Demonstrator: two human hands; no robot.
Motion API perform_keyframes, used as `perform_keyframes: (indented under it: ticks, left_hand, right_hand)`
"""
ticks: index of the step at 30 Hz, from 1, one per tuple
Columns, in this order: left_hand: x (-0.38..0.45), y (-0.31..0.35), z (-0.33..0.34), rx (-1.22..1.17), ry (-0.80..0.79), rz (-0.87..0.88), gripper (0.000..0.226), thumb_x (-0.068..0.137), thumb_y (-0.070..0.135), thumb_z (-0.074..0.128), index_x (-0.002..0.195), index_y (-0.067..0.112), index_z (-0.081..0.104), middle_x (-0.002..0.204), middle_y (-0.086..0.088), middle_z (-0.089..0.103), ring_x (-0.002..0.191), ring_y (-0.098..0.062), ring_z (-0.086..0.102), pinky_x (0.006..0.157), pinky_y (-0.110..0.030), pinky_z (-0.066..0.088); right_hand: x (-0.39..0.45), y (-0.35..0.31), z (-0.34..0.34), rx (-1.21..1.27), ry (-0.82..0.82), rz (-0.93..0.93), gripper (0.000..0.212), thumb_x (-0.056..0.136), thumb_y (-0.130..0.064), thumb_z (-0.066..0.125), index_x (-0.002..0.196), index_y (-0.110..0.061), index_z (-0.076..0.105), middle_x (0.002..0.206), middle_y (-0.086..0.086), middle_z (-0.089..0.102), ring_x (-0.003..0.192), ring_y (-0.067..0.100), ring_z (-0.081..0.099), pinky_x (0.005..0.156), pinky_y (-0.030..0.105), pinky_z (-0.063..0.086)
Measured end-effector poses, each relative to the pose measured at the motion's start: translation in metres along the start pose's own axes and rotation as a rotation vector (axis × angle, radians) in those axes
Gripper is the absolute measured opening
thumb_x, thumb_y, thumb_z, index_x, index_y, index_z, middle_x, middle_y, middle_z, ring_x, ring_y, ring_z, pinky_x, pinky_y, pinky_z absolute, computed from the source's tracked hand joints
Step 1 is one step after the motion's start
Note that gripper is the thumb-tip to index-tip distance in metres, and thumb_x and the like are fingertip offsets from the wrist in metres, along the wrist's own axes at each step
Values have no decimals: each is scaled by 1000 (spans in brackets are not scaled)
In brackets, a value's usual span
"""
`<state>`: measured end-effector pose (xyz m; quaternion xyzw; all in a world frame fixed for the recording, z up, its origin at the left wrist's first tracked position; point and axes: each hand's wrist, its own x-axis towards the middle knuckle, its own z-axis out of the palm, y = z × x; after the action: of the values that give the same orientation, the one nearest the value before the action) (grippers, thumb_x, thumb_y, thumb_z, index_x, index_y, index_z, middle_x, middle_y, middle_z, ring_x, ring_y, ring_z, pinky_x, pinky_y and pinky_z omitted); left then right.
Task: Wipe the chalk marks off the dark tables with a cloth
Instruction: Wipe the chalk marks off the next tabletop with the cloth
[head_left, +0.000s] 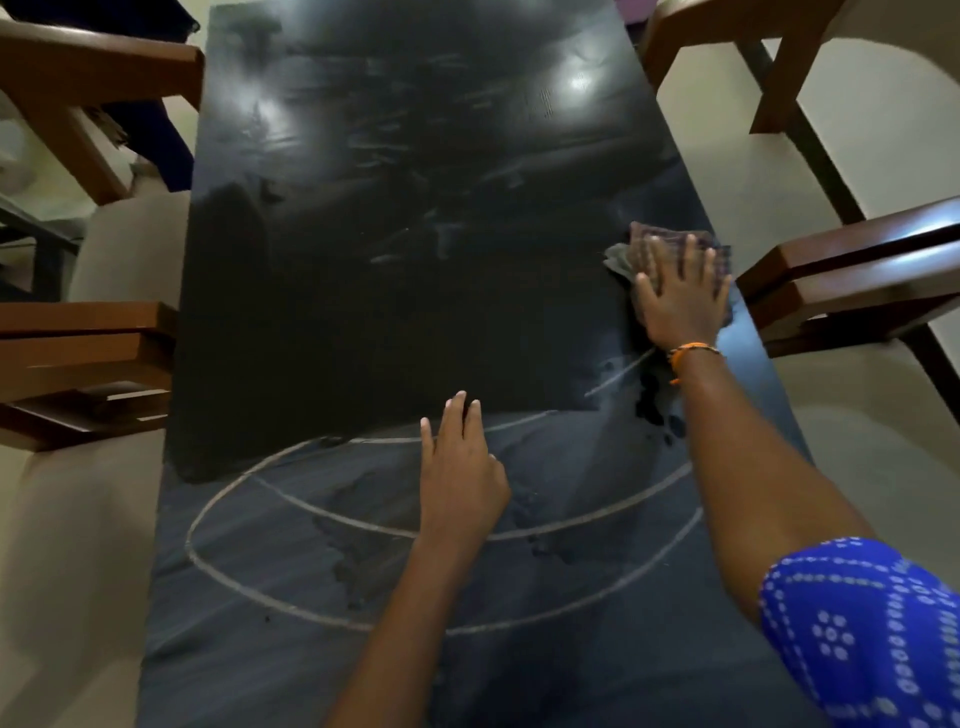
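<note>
A long dark table runs away from me. Its far part looks wet and wiped dark; its near part is dusty grey with a big white chalk oval and curved chalk lines. My right hand presses flat, fingers straight, on a dark checked cloth near the table's right edge. A short chalk stroke lies just below that hand. My left hand rests on the table near the middle, fingers straight, at the edge of the wiped part. It holds nothing.
Brown wooden chairs stand around the table: two on the left, two on the right. Pale floor shows between them. Dark wet blotches mark the table under my right forearm.
</note>
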<state>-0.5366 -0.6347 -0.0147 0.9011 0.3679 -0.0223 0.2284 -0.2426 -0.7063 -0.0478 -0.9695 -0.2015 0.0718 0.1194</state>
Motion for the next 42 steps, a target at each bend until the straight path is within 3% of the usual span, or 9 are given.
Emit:
perform_keyframes:
  ticks: [5,8,14,18,21,29,34,42]
  left_hand:
    - [5,-1,-4,-26,53,-38,61,81,4,47,141,9,34,152,-2,27,136,-15,33,118,-39,-1]
    - [6,-2,-5,-36,49,-47,61,81,2,47,140,10,36,151,-1,28,135,-14,35,118,-39,-1]
    - [0,2,3,-12,75,-52,75,76,-1,49,145,6,22,155,-6,22,145,-17,13,118,-40,0]
    - [-12,11,12,-31,83,-101,82,76,1,51,147,3,11,156,-10,16,146,-22,8,117,-37,-2]
    - [-15,16,17,7,54,-52,76,83,9,52,147,2,10,156,-10,17,146,-23,8,118,-39,1]
    - [-20,27,20,-6,10,23,71,90,19,50,147,4,10,155,-9,19,145,-22,10,119,-40,1]
    - [-29,15,19,-52,13,37,71,91,20,49,148,6,8,156,-6,17,145,-19,9,119,-38,-1]
    - [-52,-53,-7,-111,71,-32,73,90,20,51,148,7,9,156,-8,17,146,-20,7,116,-36,-5]
  right_hand:
    - [0,24,-3,6,45,68,56,96,-40,37,148,-34,17,160,7,8,147,30,5,117,55,1]
    - [-27,-6,9,23,62,38,60,94,-40,40,148,-32,15,159,10,8,146,34,5,116,56,1]
    - [-127,-86,45,-11,-93,-472,60,92,-47,38,147,-37,16,160,8,5,147,32,1,115,51,-6]
    - [-144,-72,42,9,-145,-684,56,92,-47,38,145,-39,21,160,3,12,148,27,5,117,47,-2]
    - [-124,-32,29,-15,-99,-571,57,91,-46,40,144,-42,22,159,-1,12,148,24,8,117,45,4]
    - [-71,90,-11,-11,27,11,57,95,-42,38,148,-36,16,160,6,9,147,31,7,118,54,7]
    - [-101,59,2,-30,62,84,60,96,-42,36,149,-33,10,160,8,3,147,32,1,117,55,0]
    - [-174,-83,45,-44,8,-129,63,91,-44,37,148,-33,13,160,10,5,147,32,2,115,55,-1]
